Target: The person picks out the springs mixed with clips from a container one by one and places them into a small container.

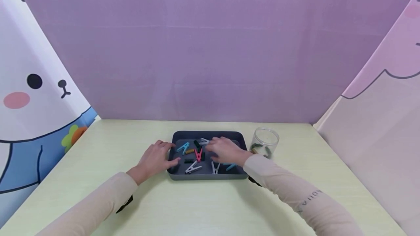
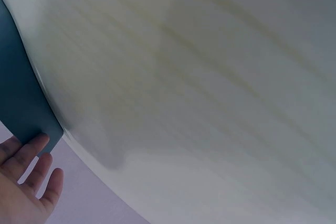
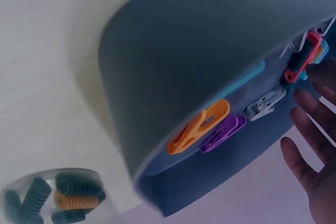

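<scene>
A dark grey tray (image 1: 210,177) holds several colored clips and small ribbed cylinders in green and orange. My left hand (image 1: 154,157) rests at its left end, fingertips touching the far-left rim and the thumb reaching over the side; in the left wrist view relaxed fingers (image 2: 32,153) touch the tray corner. Over the tray's middle right, my right hand (image 1: 228,150) reaches down beside a red clip (image 1: 198,154). Spread fingers (image 3: 310,124) show in the right wrist view, near a grey clip (image 3: 266,102), with an orange clip (image 3: 218,112) and a purple clip (image 3: 223,132) farther off.
Just right of the tray stands a clear round jar (image 1: 267,138) with green and orange ribbed cylinders inside. The tray sits on a pale wooden table (image 1: 210,207). A purple cloth (image 1: 206,65) rises behind, with printed cloths at both sides.
</scene>
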Demonstrator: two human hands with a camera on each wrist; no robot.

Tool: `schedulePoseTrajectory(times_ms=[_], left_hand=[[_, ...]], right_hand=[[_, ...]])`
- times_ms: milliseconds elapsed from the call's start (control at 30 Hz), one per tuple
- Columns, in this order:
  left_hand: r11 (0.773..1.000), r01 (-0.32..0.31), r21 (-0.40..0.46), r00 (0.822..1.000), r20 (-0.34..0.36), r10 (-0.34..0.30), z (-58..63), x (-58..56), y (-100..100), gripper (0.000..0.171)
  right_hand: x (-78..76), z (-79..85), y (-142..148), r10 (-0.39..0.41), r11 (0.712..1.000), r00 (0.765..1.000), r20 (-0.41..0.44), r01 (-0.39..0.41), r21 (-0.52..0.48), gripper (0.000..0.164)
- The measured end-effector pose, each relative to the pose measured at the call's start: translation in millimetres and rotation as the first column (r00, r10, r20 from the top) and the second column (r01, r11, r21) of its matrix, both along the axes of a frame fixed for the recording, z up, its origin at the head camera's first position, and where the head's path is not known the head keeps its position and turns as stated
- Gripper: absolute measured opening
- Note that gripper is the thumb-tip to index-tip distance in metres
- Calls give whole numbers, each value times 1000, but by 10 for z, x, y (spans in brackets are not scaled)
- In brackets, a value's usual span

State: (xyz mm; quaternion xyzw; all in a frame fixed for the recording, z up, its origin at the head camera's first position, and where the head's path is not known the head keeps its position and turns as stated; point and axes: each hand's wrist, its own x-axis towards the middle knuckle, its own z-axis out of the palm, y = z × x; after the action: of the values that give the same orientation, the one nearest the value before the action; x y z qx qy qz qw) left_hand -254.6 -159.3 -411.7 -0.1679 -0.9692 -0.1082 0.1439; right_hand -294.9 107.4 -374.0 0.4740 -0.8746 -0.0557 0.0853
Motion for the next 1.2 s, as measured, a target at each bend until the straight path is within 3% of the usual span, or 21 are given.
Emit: schedulePoseTrajectory(times_ms=[700, 1200], left_hand=[[1000, -3, 4, 1000, 7, 3, -2, 3, -8, 58], [1000, 1, 3, 1000, -2, -1, -6, -2, -7, 58]], right_hand=[[-25, -123, -135, -22, 1000, 998, 52, 21, 21, 26], [-39, -152, -157, -12, 999, 1000, 22, 11, 33, 27]])
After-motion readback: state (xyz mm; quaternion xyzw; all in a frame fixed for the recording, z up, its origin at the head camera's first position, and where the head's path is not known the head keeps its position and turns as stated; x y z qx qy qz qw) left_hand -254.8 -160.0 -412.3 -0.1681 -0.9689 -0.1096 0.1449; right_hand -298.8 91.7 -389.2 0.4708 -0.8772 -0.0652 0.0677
